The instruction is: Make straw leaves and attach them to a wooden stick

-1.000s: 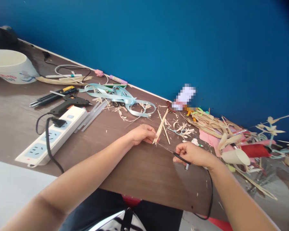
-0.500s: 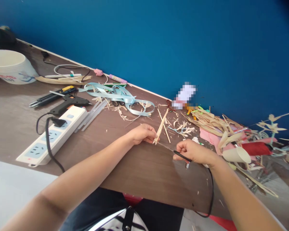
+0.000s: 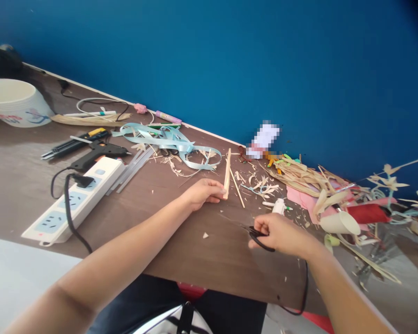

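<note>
Over the tabletop (image 3: 195,253): left hand (image 3: 206,192) pinching a pale strip (image 3: 227,178), right hand (image 3: 273,234) gripping scissors (image 3: 264,245).
Pale strip and scissors apart. Small offcut (image 3: 205,235) on near side of left hand; thin stick (image 3: 237,188) just right of pale strip; blue ribbon (image 3: 186,147) farther back; power strip (image 3: 78,199) well left.

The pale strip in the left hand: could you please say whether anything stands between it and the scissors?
Nothing visible stands between the pale strip and the scissors in the right hand; a small scrap lies on the tabletop nearby.
</note>
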`<act>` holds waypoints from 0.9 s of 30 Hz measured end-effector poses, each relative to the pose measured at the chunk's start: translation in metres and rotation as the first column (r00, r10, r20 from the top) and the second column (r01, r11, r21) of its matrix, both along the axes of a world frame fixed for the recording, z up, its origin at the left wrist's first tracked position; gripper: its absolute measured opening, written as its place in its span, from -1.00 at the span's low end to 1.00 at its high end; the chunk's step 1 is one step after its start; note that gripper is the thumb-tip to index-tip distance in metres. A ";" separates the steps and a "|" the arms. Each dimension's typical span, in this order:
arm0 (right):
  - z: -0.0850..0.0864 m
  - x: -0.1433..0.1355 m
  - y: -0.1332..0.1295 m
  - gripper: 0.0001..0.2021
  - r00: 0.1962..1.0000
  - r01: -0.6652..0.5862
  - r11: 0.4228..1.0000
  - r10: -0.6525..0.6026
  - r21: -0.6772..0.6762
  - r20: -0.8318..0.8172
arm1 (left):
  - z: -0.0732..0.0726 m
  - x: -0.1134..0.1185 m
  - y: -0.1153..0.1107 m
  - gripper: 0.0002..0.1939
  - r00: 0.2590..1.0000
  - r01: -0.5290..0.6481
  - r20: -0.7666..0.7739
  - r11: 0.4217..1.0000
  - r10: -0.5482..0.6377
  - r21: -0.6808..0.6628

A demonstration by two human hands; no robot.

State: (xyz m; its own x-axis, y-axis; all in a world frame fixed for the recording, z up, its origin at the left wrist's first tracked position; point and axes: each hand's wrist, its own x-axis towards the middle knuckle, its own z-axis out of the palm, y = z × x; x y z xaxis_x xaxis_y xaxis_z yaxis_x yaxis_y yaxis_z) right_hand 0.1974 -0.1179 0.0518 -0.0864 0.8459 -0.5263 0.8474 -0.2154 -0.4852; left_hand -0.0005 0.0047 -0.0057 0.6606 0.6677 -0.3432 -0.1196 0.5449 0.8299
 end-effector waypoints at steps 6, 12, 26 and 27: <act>-0.031 -0.023 -0.022 -0.73 0.931 0.345 0.898 -0.289 0.274 -0.225 | 0.001 0.001 0.001 -0.89 0.946 -0.180 0.234 0.964 0.224 -0.197; -0.051 -0.052 -0.002 -0.76 0.931 0.357 0.836 -0.283 0.417 -0.231 | 0.001 0.004 -0.004 -0.93 0.938 -0.146 0.272 0.957 0.214 -0.251; -0.059 -0.049 0.010 -0.73 0.939 0.342 0.807 -0.291 0.480 -0.181 | -0.003 0.008 -0.006 -0.96 0.947 -0.208 0.202 0.955 0.252 -0.213; -0.059 -0.049 0.010 -0.73 0.938 0.348 0.810 -0.293 0.472 -0.187 | -0.003 0.008 -0.006 -0.96 0.949 -0.208 0.195 0.955 0.249 -0.211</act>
